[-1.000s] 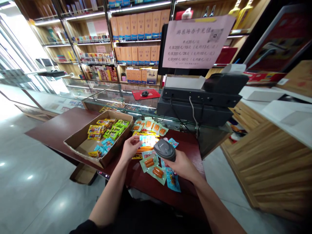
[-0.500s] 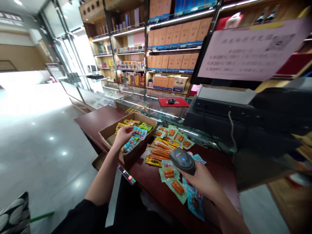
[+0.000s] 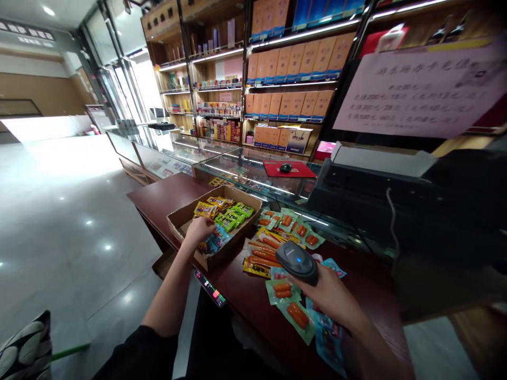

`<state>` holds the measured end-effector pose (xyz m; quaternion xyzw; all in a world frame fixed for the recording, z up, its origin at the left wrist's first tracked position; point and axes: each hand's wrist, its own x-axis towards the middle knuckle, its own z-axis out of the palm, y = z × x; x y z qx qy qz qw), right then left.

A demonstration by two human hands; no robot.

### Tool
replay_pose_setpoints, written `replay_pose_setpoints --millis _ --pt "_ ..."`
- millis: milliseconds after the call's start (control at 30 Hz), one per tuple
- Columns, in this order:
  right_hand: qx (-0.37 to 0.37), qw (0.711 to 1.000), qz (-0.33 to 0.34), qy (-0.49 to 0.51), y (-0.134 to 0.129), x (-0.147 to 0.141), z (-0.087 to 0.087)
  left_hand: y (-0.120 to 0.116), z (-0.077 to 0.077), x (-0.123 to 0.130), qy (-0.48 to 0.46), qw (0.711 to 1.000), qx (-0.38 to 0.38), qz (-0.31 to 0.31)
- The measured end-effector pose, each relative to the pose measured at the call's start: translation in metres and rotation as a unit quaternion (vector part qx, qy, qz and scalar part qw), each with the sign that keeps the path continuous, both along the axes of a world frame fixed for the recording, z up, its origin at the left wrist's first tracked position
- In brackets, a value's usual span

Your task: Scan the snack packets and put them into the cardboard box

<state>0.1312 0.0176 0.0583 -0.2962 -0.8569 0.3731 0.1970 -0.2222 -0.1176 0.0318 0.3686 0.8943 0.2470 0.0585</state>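
Observation:
My left hand point(image 3: 199, 231) is down inside a cardboard box point(image 3: 174, 228), its fingers bent over blue packets point(image 3: 219, 240); what they grip, if anything, is hidden. Green packets point(image 3: 234, 215) and yellow packets point(image 3: 206, 208) lie beside it in the box. My right hand point(image 3: 327, 290) is wrapped round a dark barcode scanner point(image 3: 297, 260), held above the packets on the dark red table. Near the scanner are long sausages point(image 3: 264, 256), a yellow packet point(image 3: 256, 267), clear packs of short sausages point(image 3: 298, 315) and blue packs point(image 3: 328, 338).
A phone point(image 3: 209, 288) lies at the table's near edge. Behind the table runs a glass counter point(image 3: 237, 163) with a mouse point(image 3: 285, 168) on a red mat point(image 3: 309, 170). A monitor bearing a pink sheet point(image 3: 407, 97) stands at the right, and boxed shelves rise behind.
The blue packet that my left hand held up over the box no longer shows raised, and the hand is lower among the packets. My right hand still holds the scanner. The view has shifted slightly.

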Motion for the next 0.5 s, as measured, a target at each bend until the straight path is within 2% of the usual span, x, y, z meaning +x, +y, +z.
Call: replay_pose_setpoints --millis 133,267,367,500 --pt "-0.011 1.000 -0.015 0.022 0.001 0.006 0.001 0.010 0.014 0.023 0.066 0.997 0.041 -0.001" --pt "-0.040 0.998 -0.046 0.003 0.006 0.019 0.003 0.041 0.024 0.070 0.078 0.986 0.121 -0.086" --pt "-0.006 0.997 -0.073 -0.001 0.014 0.031 0.011 0.074 0.018 0.118 0.066 0.969 0.149 -0.187" --pt "0.045 0.993 -0.105 0.011 0.027 0.047 0.025 0.117 -0.005 0.182 0.034 0.939 0.133 -0.315"
